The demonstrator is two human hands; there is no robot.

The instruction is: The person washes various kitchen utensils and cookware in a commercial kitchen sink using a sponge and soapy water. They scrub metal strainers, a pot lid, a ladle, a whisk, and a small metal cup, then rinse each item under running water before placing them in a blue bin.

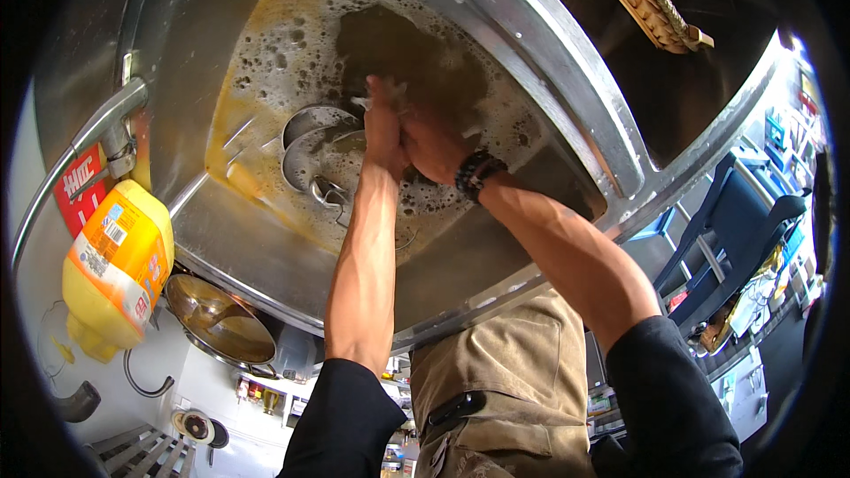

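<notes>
Both of my hands meet over murky, sudsy water in a stainless steel sink basin point(259, 265). My left hand point(381, 129) points away from me, its palm side against my right hand point(431, 146), which is curled beside it. A small whitish blur shows at the fingertips; whether it is foam or something held, I cannot tell. Just left of my left hand, round metal vessels point(302, 159) lie partly under the water, with a bent metal handle or clip point(327, 191) near them. A dark bead bracelet point(479, 174) circles my right wrist.
A metal divider point(564, 73) separates a second basin, where a woven basket point(647, 0) lies. At left are a metal pipe point(99, 116) and a yellow plastic jug point(119, 272). A metal pan point(219, 318) sits below the sink's left rim. Dark blue chair-like furniture point(730, 212) stands at right.
</notes>
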